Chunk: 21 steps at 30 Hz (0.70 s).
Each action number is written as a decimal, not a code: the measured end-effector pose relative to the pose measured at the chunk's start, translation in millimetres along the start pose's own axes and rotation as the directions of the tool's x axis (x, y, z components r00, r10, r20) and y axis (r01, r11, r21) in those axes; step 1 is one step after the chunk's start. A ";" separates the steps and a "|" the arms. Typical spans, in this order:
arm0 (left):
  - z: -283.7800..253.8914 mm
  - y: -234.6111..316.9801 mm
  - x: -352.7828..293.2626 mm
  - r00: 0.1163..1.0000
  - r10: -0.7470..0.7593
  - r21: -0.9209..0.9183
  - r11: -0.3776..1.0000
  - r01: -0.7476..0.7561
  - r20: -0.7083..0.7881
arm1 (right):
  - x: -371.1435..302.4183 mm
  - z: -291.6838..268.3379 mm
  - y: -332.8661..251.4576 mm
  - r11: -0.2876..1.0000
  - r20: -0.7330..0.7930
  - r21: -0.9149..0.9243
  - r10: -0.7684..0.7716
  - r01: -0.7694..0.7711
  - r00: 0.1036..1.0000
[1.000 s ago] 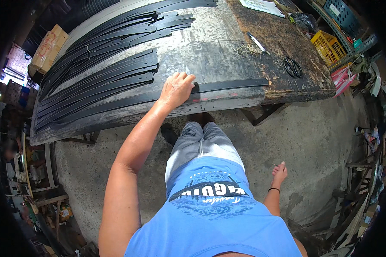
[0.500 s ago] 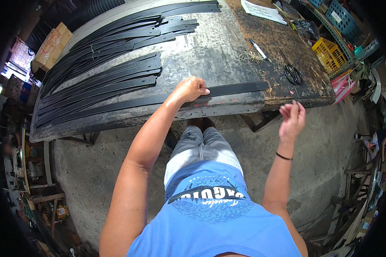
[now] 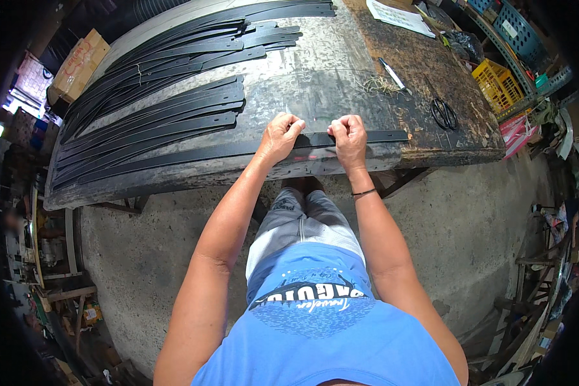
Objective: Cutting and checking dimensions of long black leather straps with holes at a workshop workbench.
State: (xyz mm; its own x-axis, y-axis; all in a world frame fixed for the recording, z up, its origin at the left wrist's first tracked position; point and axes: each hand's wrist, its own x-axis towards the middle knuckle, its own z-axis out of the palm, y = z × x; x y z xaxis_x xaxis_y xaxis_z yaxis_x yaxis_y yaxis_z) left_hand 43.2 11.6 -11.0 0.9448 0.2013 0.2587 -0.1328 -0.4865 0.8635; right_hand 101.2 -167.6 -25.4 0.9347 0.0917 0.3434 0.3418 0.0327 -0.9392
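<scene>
A long black belt strap (image 3: 225,149) lies flat along the front edge of the worktable, under both my hands. My left hand (image 3: 280,137) is above it with thumb and index finger pinched. A short gap to the right, my right hand (image 3: 349,140) is pinched as well, fingertips pointing at the left hand's. Anything between the fingertips is too small to make out. The strap's right end passes beyond my right hand onto the brown part of the table. To the left lies a fanned row of similar black straps (image 3: 202,110), with a larger pile (image 3: 174,61) behind it.
On the right part of the worktable (image 3: 328,71) are black-handled scissors (image 3: 443,114), a white pen-like tool (image 3: 392,74), loose pale threads (image 3: 381,85) and paper sheets (image 3: 400,17). A yellow crate (image 3: 497,85) stands past the right edge; a cardboard box (image 3: 80,66) is at the left.
My right hand has moved left from beyond the table's front right edge to above the strap, beside my left hand. My left hand has stayed near its place, its fingers turned toward the right hand.
</scene>
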 end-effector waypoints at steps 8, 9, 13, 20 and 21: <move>-3.6 6.6 -5.1 0.999 -0.004 0.070 0.998 0.007 -0.038 | -11.1 5.4 -20.5 0.954 0.054 -0.229 -0.186 0.194 0.981; -3.0 5.1 -5.0 0.999 0.006 0.076 0.997 -0.003 -0.045 | -11.3 5.7 -22.6 0.949 0.060 -0.249 -0.185 0.195 0.981; -2.2 3.9 -5.6 0.997 0.041 0.087 0.996 -0.036 -0.060 | -11.7 5.6 -24.6 0.930 0.090 -0.297 -0.198 0.215 0.976; -2.6 4.8 -5.6 0.998 0.033 0.056 0.998 -0.030 -0.062 | -12.1 6.9 -25.2 0.935 0.104 -0.291 -0.181 0.204 0.978; -3.4 4.7 -5.2 0.997 0.036 0.061 0.998 -0.033 -0.061 | -12.1 6.9 -26.0 0.938 0.103 -0.283 -0.176 0.199 0.979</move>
State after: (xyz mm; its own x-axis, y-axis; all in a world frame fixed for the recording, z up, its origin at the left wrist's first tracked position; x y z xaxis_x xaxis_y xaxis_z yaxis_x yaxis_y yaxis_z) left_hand 36.6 11.2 -6.8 0.9194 0.2346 0.3158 -0.1452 -0.5438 0.8266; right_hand 80.4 -162.6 -5.1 0.8448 0.1870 0.5014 0.5340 -0.2332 -0.8127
